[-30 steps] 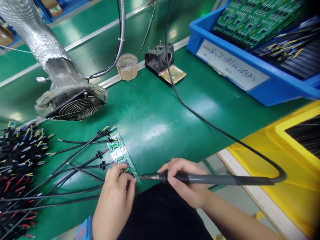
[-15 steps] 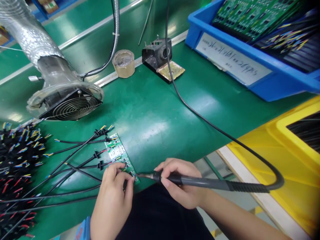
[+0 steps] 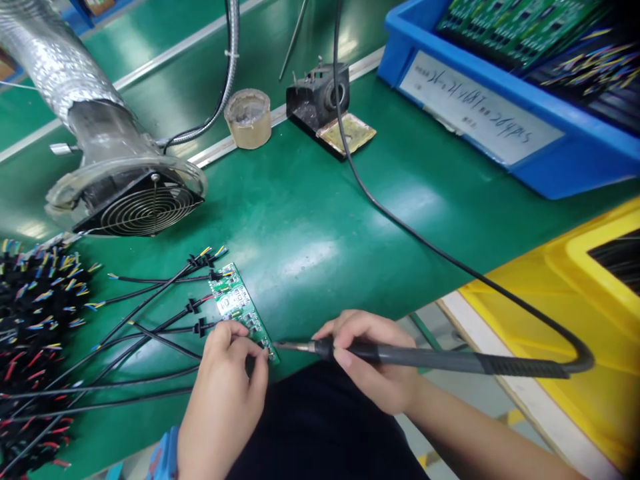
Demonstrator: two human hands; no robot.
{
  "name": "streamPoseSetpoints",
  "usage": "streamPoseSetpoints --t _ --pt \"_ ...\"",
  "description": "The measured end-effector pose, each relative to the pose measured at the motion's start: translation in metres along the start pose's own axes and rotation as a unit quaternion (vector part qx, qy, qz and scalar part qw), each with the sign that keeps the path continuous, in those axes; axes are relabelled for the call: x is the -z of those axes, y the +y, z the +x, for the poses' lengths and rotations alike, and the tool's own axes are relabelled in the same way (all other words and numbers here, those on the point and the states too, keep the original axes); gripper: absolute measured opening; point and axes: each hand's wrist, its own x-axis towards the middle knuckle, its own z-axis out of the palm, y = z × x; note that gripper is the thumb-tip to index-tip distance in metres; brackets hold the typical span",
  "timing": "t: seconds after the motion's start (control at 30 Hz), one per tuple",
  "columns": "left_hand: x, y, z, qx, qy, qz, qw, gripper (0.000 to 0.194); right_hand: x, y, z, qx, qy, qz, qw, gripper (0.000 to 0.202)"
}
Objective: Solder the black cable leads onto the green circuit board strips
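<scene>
A green circuit board (image 3: 243, 307) lies near the table's front edge, with black cables (image 3: 150, 329) running left from it. My left hand (image 3: 230, 380) is closed over the board's lower end, thumb and fingers pinched; what they hold there is too small to make out. My right hand (image 3: 373, 360) grips a soldering iron (image 3: 430, 358) like a pen. The iron's tip points left and ends at or just beside the board's lower right edge, close to my left fingertips; contact cannot be told.
Bundled cables (image 3: 45, 333) fill the left side. A fan duct (image 3: 150, 207), a tape roll (image 3: 249, 120) and an iron stand (image 3: 320, 100) stand behind. A blue bin (image 3: 520, 133) of boards and a yellow bin (image 3: 540, 287) are right. The iron's cord (image 3: 415, 233) crosses the table.
My right hand and the iron have shifted slightly right, the tip drawing back a little from the board. My left hand stays at the board. The whole view has shifted slightly.
</scene>
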Motion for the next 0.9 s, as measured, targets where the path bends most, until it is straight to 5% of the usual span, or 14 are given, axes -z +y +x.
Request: streamPoseSetpoints --t 0.4,0.63,0.9 --pt "0.009 -0.016 -0.011 -0.019 -0.060 -0.001 0.998 0.017 -0.002 -0.006 0.002 -0.045 -0.023 0.033 0.998 0.006" --pt "0.012 -0.027 -0.023 -0.042 -0.059 -0.012 0.997 0.016 -0.007 -0.005 0.007 -0.028 -0.107 -0.039 0.993 0.010" --pt "0.001 -0.023 -0.028 -0.045 0.004 0.024 0.999 0.013 -0.009 -0.006 0.008 -0.001 -0.125 -0.066 0.990 0.010"
